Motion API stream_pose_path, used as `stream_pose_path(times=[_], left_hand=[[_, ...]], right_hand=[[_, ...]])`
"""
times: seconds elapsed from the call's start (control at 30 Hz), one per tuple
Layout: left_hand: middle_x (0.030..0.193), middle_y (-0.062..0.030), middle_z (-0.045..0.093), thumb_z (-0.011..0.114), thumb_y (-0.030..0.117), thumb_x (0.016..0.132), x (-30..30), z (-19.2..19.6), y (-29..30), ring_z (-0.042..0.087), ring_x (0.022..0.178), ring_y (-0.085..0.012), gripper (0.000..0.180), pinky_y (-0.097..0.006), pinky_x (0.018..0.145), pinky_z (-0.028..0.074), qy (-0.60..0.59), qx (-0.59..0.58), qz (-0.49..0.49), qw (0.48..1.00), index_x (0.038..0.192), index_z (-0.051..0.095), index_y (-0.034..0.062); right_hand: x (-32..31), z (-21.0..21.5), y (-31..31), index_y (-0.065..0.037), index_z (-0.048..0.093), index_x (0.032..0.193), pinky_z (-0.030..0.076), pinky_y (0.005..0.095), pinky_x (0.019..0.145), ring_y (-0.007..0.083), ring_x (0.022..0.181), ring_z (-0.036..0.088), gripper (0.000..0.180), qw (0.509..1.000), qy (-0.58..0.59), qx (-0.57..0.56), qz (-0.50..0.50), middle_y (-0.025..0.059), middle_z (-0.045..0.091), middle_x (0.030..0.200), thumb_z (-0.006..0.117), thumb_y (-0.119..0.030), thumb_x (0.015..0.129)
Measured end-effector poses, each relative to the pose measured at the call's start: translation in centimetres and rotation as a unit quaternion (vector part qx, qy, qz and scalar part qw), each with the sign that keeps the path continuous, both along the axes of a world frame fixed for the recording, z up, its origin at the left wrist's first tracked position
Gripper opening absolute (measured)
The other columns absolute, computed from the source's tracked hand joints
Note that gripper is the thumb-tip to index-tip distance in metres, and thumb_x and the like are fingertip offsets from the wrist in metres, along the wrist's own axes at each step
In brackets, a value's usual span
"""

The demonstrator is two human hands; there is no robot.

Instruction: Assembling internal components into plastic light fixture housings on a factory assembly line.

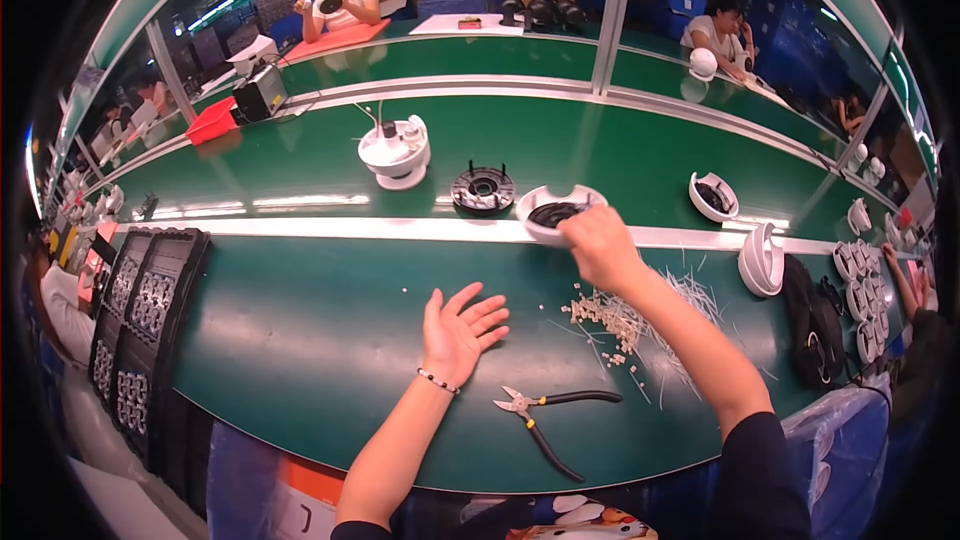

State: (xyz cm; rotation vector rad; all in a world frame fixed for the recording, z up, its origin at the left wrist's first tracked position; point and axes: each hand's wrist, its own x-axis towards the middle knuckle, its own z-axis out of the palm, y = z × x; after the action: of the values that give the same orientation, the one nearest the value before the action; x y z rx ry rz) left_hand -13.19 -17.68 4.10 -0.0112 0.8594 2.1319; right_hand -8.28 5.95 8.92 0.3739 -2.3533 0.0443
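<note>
My right hand (pixel 605 252) is closed at the near right rim of a white, bowl-shaped plastic housing (pixel 540 233) with black parts inside. The housing rests on the pale strip at the belt's near edge. Palm up over the green table, my left hand (pixel 458 338) is open, with nothing in it. Between my forearms lie side cutters (pixel 535 402) with black and yellow handles, jaws apart. Under my right forearm are thin white plastic strips (pixel 695 300) and a scatter of small cream-coloured pieces (pixel 612 320).
On the green belt stand a round black base (pixel 483 188), a white camera-like dome unit (pixel 395 152) and another white housing (pixel 712 198). Black trays (pixel 140 310) of metal parts sit left. Stacked white shells (pixel 762 262) and a black bag (pixel 810 325) are right. Co-workers sit beyond the belt.
</note>
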Motion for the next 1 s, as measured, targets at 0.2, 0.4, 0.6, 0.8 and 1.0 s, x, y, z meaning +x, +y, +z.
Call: stream_pose_path(times=[0.2, 0.4, 0.6, 0.8, 1.0], left_hand=[[0.100, -0.0212, 0.054, 0.022, 0.049, 0.088, -0.3, -0.1, 0.0, 0.056, 0.084, -0.0268, 0.060, -0.038, 0.075, 0.047, 0.064, -0.019, -0.022, 0.998, 0.121, 0.033, 0.0005], [0.097, -0.0207, 0.055, 0.024, 0.050, 0.087, -0.9, -0.2, -0.3, 0.056, 0.082, -0.0260, 0.061, -0.037, 0.076, 0.046, 0.083, -0.020, -0.027, 0.996, 0.121, 0.034, -0.0005], [0.096, -0.0208, 0.055, 0.025, 0.050, 0.087, -0.8, -0.6, 0.7, 0.056, 0.082, -0.0269, 0.061, -0.037, 0.076, 0.046, 0.097, -0.023, -0.039, 0.994, 0.120, 0.035, -0.0013], [0.095, -0.0185, 0.056, 0.028, 0.050, 0.086, -0.7, -0.5, 0.5, 0.057, 0.081, -0.0269, 0.062, -0.038, 0.074, 0.047, 0.074, -0.010, -0.030, 0.997, 0.119, 0.038, -0.0011], [0.122, -0.0181, 0.042, 0.043, 0.062, 0.075, -1.1, -0.4, 0.7, 0.046, 0.105, -0.0292, 0.079, -0.044, 0.083, 0.039, -0.033, 0.065, -0.015, 0.997, 0.124, 0.030, 0.0020]], right_hand=[[-4.9, -3.2, 6.5, -0.007, 0.053, 0.079, 0.036, 0.0370, 0.079, 0.0254, 0.079, 0.050, 0.024, 0.985, -0.018, 0.062, -0.162, 0.0076, 0.054, 0.075, 0.058, 0.001, 0.057], [-5.5, -2.1, 7.2, -0.006, 0.056, 0.089, 0.031, 0.0451, 0.088, 0.0277, 0.101, 0.043, 0.038, 0.925, -0.186, 0.145, -0.298, 0.0080, 0.050, 0.104, 0.067, -0.010, 0.053], [-8.2, -0.1, 0.8, -0.005, 0.054, 0.092, 0.044, 0.0347, 0.075, 0.0245, 0.092, 0.050, 0.040, 0.945, -0.230, 0.101, -0.207, 0.0084, 0.054, 0.096, 0.068, -0.016, 0.056], [-14.1, -4.8, -1.9, -0.008, 0.062, 0.087, 0.049, 0.0365, 0.071, 0.0226, 0.095, 0.053, 0.017, 0.929, -0.273, -0.030, -0.248, 0.0045, 0.062, 0.091, 0.050, -0.013, 0.076], [-8.5, -2.6, -4.1, -0.002, 0.057, 0.075, 0.049, 0.0390, 0.064, 0.0307, 0.082, 0.056, 0.019, 0.980, -0.149, -0.112, -0.066, 0.0144, 0.060, 0.081, 0.063, -0.006, 0.058]])
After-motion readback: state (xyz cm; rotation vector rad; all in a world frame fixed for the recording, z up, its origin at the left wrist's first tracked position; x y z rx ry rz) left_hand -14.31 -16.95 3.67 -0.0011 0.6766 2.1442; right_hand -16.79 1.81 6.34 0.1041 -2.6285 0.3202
